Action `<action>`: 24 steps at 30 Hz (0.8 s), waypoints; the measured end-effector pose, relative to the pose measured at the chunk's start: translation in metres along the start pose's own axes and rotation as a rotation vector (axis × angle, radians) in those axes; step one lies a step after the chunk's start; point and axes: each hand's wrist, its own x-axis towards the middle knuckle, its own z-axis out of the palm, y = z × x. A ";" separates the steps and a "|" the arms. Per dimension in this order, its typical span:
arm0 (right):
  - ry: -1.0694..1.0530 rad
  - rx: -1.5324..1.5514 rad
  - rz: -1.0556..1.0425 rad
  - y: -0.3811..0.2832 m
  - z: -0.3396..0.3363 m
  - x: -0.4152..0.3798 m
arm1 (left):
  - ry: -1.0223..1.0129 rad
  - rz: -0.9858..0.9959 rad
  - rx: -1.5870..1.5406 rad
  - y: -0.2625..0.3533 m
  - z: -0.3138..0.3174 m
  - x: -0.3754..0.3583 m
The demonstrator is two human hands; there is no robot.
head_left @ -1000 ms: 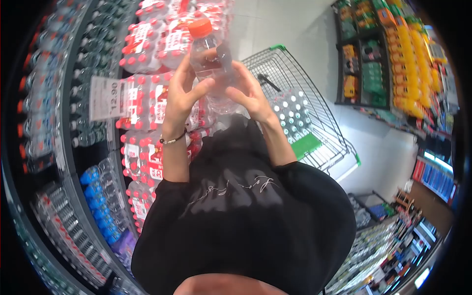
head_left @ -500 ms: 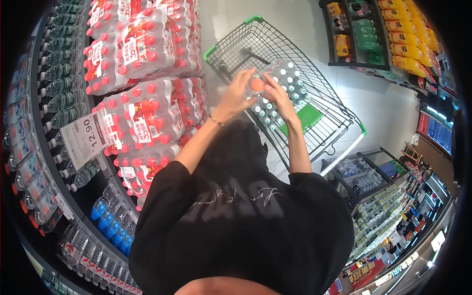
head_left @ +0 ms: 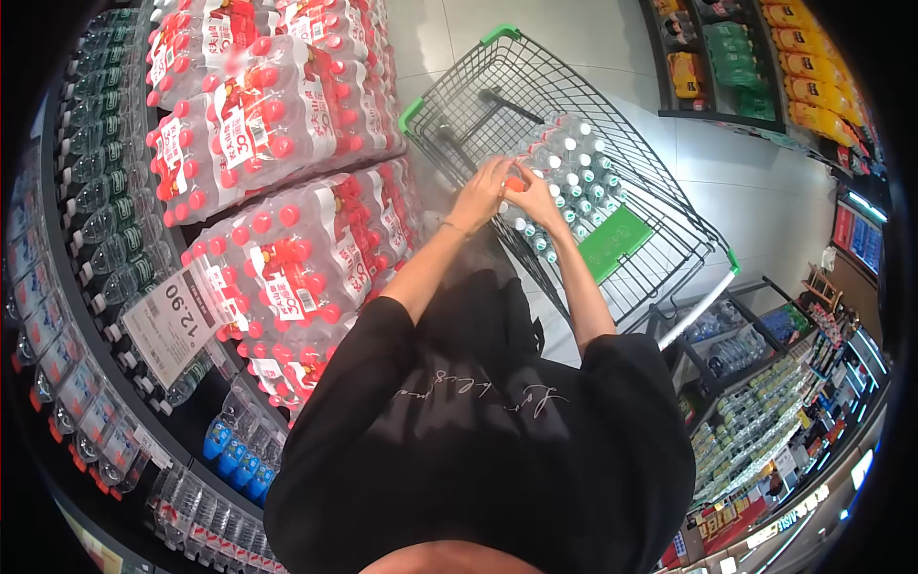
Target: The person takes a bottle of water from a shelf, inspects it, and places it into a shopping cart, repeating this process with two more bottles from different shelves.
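Both hands come together just over the near left rim of the shopping cart (head_left: 669, 196). Between them is a bottle with an orange cap (head_left: 515, 184), its body mostly hidden by the fingers. My left hand (head_left: 478, 199) is closed round the bottle's left side. My right hand (head_left: 538, 199) is closed at its right side, fingers bent against the cap. Beyond the hands, a pack of clear bottles with white caps (head_left: 571, 177) sits inside the cart.
Shrink-wrapped packs of red-capped bottles (head_left: 277, 124) are stacked left of the cart. A price sign (head_left: 172, 320) reading 12.90 juts out beside them. Bottle shelves (head_left: 105, 220) line the far left. A drinks shelf (head_left: 727, 67) stands at upper right.
My fingers have drawn closer together over the orange cap, which shows less. The whole view has shifted slightly, with the cart a little further right.
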 end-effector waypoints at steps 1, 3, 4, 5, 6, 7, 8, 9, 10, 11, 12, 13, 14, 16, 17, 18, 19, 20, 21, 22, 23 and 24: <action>-0.036 -0.008 0.020 0.006 0.002 0.010 | 0.016 -0.007 0.024 -0.008 0.007 -0.002; -0.013 -0.135 -0.011 0.015 0.013 0.026 | -0.038 -0.105 0.006 -0.023 0.015 -0.007; -0.002 -0.197 -0.025 0.019 0.017 0.033 | -0.068 -0.155 -0.003 -0.030 0.018 -0.009; -0.034 -0.162 -0.026 0.023 0.019 0.040 | -0.116 -0.194 0.043 -0.037 0.023 -0.009; -0.065 -0.127 -0.027 0.031 0.020 0.050 | -0.166 -0.232 0.088 -0.041 0.025 -0.006; -0.095 -0.090 -0.027 0.042 0.023 0.059 | -0.217 -0.269 0.134 -0.047 0.028 -0.005; -0.080 -0.107 -0.040 0.053 0.027 0.067 | -0.252 -0.255 0.213 -0.053 0.031 -0.003; -0.069 -0.128 -0.052 0.060 0.029 0.073 | -0.285 -0.244 0.289 -0.060 0.036 -0.001; -0.061 -0.153 -0.064 0.067 0.030 0.075 | -0.313 -0.234 0.364 -0.064 0.040 0.000; -0.071 -0.195 -0.064 0.074 0.031 0.077 | -0.344 -0.238 0.406 -0.068 0.043 -0.002; -0.079 -0.238 -0.065 0.068 0.030 0.078 | -0.375 -0.240 0.449 -0.069 0.041 0.001; -0.086 -0.279 -0.068 0.070 0.031 0.079 | -0.406 -0.238 0.493 -0.067 0.037 0.004; -0.101 -0.288 -0.069 0.071 0.035 0.082 | -0.458 -0.262 0.480 -0.064 0.033 0.007; -0.127 -0.306 -0.074 0.092 0.046 0.092 | -0.561 -0.305 0.454 -0.053 0.026 0.007; -0.176 -0.316 -0.080 0.100 0.050 0.095 | -0.526 -0.286 0.444 -0.047 0.025 0.003; -0.224 -0.327 -0.088 0.104 0.053 0.099 | -0.491 -0.265 0.434 -0.045 0.027 -0.003; -0.272 -0.338 -0.096 0.114 0.056 0.104 | -0.454 -0.244 0.424 -0.039 0.029 -0.008; -0.248 -0.375 -0.136 0.124 0.061 0.108 | -0.384 -0.262 0.422 -0.032 0.030 -0.015; -0.226 -0.411 -0.176 0.145 0.070 0.115 | -0.325 -0.236 0.405 -0.027 0.032 -0.021; -0.204 -0.447 -0.218 0.160 0.076 0.121 | -0.264 -0.212 0.390 -0.024 0.034 -0.026; -0.206 -0.448 -0.213 0.167 0.079 0.127 | -0.204 -0.186 0.377 -0.022 0.034 -0.029; -0.208 -0.448 -0.206 0.172 0.080 0.130 | -0.198 -0.194 0.358 -0.016 0.028 -0.028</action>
